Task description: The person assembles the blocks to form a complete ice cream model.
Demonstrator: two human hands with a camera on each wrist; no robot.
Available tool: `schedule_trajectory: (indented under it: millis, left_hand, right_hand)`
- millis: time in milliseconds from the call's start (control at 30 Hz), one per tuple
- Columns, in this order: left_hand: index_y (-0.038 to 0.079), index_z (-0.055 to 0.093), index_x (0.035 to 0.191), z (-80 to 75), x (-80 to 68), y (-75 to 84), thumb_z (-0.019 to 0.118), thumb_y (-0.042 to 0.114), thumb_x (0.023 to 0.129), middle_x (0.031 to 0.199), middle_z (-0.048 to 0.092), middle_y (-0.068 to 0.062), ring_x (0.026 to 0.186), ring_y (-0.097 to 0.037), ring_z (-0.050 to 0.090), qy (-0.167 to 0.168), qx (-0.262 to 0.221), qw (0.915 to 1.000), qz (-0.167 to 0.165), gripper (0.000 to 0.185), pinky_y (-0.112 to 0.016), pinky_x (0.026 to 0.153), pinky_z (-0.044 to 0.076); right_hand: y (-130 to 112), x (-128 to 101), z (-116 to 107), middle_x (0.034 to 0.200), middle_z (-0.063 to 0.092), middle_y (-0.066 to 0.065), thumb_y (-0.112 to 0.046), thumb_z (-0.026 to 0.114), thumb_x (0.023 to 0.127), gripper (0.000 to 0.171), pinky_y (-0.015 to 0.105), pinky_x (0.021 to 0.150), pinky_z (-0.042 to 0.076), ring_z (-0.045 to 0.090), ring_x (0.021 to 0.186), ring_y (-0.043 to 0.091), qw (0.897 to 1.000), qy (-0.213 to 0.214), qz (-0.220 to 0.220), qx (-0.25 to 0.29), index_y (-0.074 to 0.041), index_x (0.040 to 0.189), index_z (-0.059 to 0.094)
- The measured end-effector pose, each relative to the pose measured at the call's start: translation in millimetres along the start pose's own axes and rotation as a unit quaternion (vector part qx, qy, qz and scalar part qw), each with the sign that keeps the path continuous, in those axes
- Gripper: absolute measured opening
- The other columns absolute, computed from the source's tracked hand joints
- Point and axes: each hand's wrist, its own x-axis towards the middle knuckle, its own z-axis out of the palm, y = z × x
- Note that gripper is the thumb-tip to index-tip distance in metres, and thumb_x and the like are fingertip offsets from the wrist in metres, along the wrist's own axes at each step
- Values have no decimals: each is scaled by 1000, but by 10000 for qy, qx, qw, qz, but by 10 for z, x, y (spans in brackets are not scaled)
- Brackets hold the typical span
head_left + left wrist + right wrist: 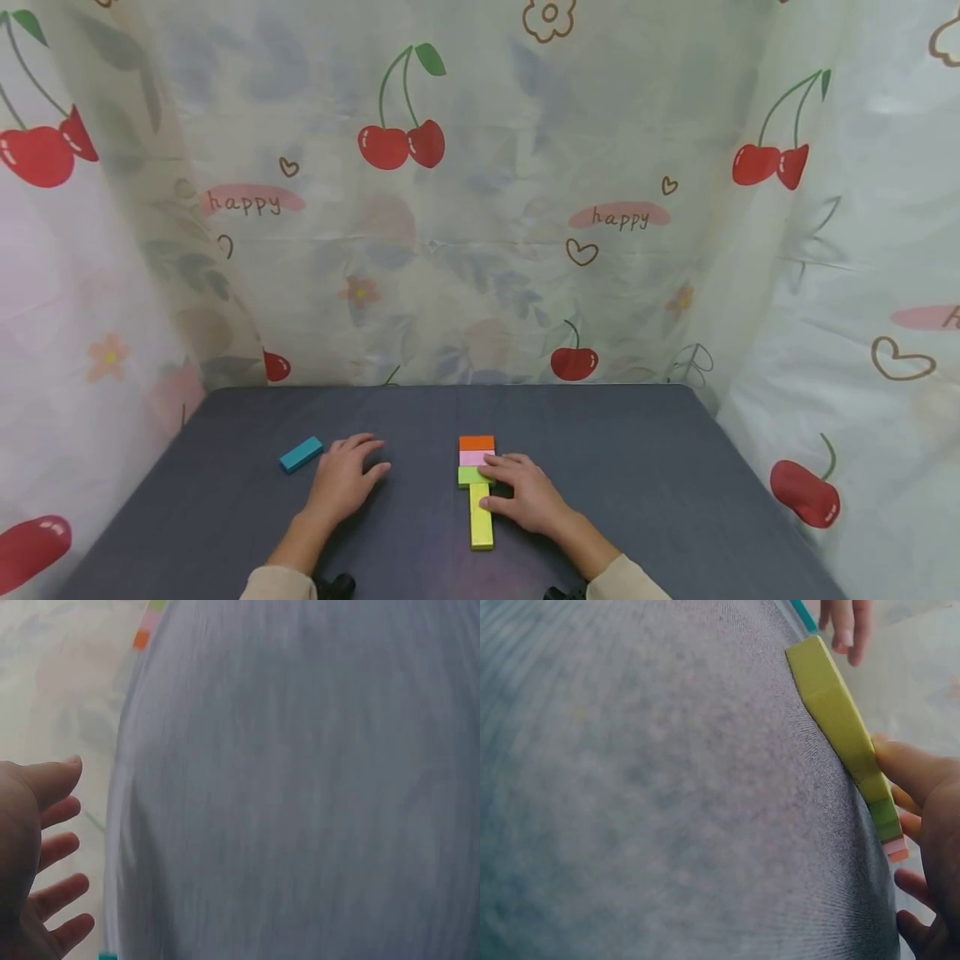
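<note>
Right hand (525, 496) rests loose fingers on the green block (470, 476) and yellow block (480, 517) mid-table, squaring the row; left hand (343, 479) lies relaxed, empty (blue block (301, 454) just beside, likely next)

Dark grey cloth over the table (637, 467). Near the middle, four blocks: orange block (477, 442), pink block (476, 457), light green block (470, 476), yellow block (480, 517). Off to the left, a teal block (301, 454). Beige sleeves (277, 583) at the wrists. Behind and on both sides, a pale, off-white curtain (480, 208) printed with red cherries on green stems, brown outlined hearts and flowers, pink patches lettered "happy", and faint grey-blue leaves.
</note>
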Motion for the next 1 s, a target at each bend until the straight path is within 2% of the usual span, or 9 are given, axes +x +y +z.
schedule_trajectory:
  millis: [167, 333, 500, 767, 1000]
  left_hand:
    - [9, 67, 125, -162, -67, -195, 71, 31, 90, 134, 54, -18, 120, -44, 46, 196, 295, 9992, -195, 41, -61, 95, 36]
    - [8, 67, 123, -260, -128, -355, 74, 30, 87, 133, 53, -21, 119, -46, 45, 414, 681, 9958, -449, 43, -63, 91, 36]
    - [7, 65, 125, -338, -198, -480, 74, 32, 86, 134, 51, -24, 120, -48, 43, 411, 812, 9935, -689, 47, -64, 90, 35]
    - [4, 63, 128, -436, -294, -621, 73, 31, 87, 131, 51, -26, 116, -49, 45, 353, 635, 9930, -935, 50, -63, 87, 36]
    - [2, 62, 127, -470, -322, -722, 72, 33, 87, 129, 51, -26, 112, -49, 46, 219, 817, 9903, -1105, 52, -63, 84, 37]
  right_hand:
    - [-3, 5, -2, 145, 49, -1, -49, 67, 88, 56, 59, 101, 33, 41, 131, 29, 10000, 6, -28, -55, -21, 137, 59]
    - [-16, 20, -6, 144, 50, -2, -49, 67, 88, 56, 57, 102, 34, 41, 130, 27, 9998, -52, 41, -160, -22, 136, 60]
    - [-36, 46, -15, 143, 51, -1, -47, 69, 87, 55, 56, 102, 35, 42, 129, 26, 9994, -64, 91, -336, -23, 135, 61]
    - [-49, 110, -36, 142, 50, 6, -39, 73, 85, 54, 59, 101, 33, 42, 131, 29, 9992, 53, -264, -283, -18, 133, 61]
    - [12, 174, -42, 149, 42, 4, -49, 68, 88, 61, 61, 105, 28, 33, 139, 27, 9989, -215, -352, -239, -21, 141, 54]
